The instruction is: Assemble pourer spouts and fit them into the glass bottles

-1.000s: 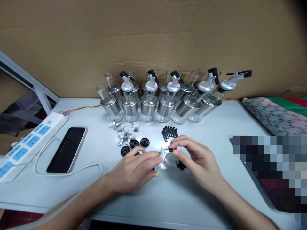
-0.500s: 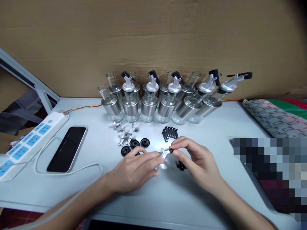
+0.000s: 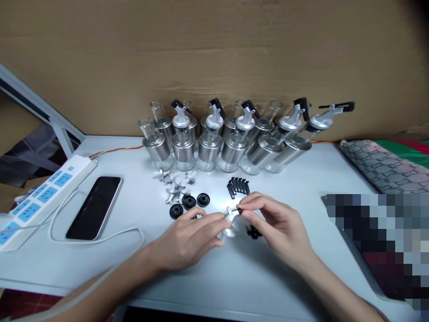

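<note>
Between my hands, above the front half of the table, is a silver pourer spout (image 3: 231, 218). My left hand (image 3: 191, 237) is closed on its base from the left. The fingertips of my right hand (image 3: 278, 226) pinch a small black piece (image 3: 239, 210) at the spout's tip; its full shape is hidden by the fingers. Beyond the right hand lies a row of black levers (image 3: 238, 185). A cluster of small black parts (image 3: 254, 232) sits partly behind my right thumb. Left of them are black round stoppers (image 3: 189, 202) and a heap of silver spouts (image 3: 179, 183).
Glass bottles with steel sleeves (image 3: 209, 150) stand in rows along the cardboard wall (image 3: 214, 53), several topped with pourers. A phone (image 3: 94, 208), a white cable (image 3: 100, 241) and a power strip (image 3: 43, 201) lie at left. Patterned fabric (image 3: 375, 165) is at right.
Both hands keep the same hold on the spout and the black piece. The whole view has shifted very slightly; nothing else has visibly moved.
</note>
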`<state>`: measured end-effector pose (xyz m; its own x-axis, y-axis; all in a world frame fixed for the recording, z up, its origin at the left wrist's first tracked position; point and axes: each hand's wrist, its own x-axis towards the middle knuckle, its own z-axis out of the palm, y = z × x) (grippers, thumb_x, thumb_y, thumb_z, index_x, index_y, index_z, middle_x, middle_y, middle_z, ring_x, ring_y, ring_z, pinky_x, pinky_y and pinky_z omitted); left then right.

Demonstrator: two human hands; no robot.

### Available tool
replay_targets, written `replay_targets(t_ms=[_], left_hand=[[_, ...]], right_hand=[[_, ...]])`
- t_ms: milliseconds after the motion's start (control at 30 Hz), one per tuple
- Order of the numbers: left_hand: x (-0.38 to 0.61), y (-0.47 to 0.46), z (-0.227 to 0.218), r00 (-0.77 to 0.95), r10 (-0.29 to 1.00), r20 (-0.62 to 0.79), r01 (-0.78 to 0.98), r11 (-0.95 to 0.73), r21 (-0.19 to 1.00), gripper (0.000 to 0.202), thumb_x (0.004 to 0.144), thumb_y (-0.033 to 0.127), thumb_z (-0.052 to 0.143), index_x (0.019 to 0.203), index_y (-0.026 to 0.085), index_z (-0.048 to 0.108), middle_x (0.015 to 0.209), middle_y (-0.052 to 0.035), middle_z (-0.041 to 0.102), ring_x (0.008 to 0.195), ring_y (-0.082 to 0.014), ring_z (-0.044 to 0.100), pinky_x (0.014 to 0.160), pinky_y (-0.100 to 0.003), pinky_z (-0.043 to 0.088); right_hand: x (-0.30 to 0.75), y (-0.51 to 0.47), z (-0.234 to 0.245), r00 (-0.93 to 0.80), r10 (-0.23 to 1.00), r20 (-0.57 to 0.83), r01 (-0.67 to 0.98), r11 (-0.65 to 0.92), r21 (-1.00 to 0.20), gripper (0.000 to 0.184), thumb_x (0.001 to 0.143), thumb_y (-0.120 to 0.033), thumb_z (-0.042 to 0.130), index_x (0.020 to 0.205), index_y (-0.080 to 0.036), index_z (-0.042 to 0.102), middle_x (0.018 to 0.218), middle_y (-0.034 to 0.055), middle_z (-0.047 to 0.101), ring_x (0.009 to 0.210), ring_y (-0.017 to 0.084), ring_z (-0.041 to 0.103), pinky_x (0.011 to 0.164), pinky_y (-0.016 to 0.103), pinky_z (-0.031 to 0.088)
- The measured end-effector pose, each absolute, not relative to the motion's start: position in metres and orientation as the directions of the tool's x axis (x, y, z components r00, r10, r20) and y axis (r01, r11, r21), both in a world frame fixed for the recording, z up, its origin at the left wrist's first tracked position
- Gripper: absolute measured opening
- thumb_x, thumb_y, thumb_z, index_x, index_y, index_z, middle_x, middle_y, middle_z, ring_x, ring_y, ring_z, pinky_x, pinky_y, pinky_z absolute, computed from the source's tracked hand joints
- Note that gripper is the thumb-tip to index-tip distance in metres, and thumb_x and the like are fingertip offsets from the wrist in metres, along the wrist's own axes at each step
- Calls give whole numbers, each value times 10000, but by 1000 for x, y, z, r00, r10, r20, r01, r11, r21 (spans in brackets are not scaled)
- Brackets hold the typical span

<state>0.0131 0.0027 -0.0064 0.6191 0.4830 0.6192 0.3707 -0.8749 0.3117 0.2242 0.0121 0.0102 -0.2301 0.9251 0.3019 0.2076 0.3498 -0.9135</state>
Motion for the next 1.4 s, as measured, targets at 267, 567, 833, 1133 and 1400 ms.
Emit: replay_targets(t_ms=[267, 567, 833, 1133, 1400], left_hand=[[14, 4, -5, 625, 485, 611, 374, -874, 311, 230, 1004, 206, 375, 1165, 85, 487, 989, -133, 717, 967, -176, 671, 782, -290, 532], [13, 5, -4, 620, 490, 613, 352, -872, 341, 300, 1002, 225, 389, 1281, 117, 419, 1008, -105, 725, 948, -171, 684, 768, -291, 531], [12, 7, -5, 610, 494, 620, 345, -869, 354, 308, 1005, 251, 395, 1292, 141, 402, 1003, -90, 731, 890, -153, 700, 740, -284, 531], [4, 11, -3, 601, 525, 602, 386, -851, 356, 418, 997, 385, 390, 1360, 190, 321, 1063, -106, 711, 900, -180, 677, 777, -327, 496], [4, 15, -7, 527, 779, 339, 701, -624, 344, 346, 959, 299, 458, 1260, 131, 431, 1228, -153, 600, 1184, -296, 510, 962, -463, 366]], right_hand=[[225, 13, 9, -242, 919, 312, 233, 367, -901, 93, 859, -247, 636, 782, -216, 678, 781, 48, 700, 748, 181, 647, 682, 304, 522], [222, 12, 10, -196, 943, 270, 239, 313, -919, 116, 838, -291, 657, 755, -214, 681, 767, 52, 703, 734, 190, 653, 682, 314, 534], [224, 11, 10, -221, 957, 190, 276, 248, -929, 90, 847, -280, 637, 873, -228, 706, 852, 40, 716, 807, 181, 664, 736, 289, 535], [220, 12, 14, -201, 966, 164, 264, 215, -940, 140, 879, -341, 590, 860, -222, 662, 787, 25, 704, 739, 173, 665, 669, 261, 525], [223, 13, 14, -147, 981, 129, 161, 152, -975, 192, 880, -428, 594, 885, -241, 631, 744, -7, 674, 660, 130, 633, 589, 202, 485]])
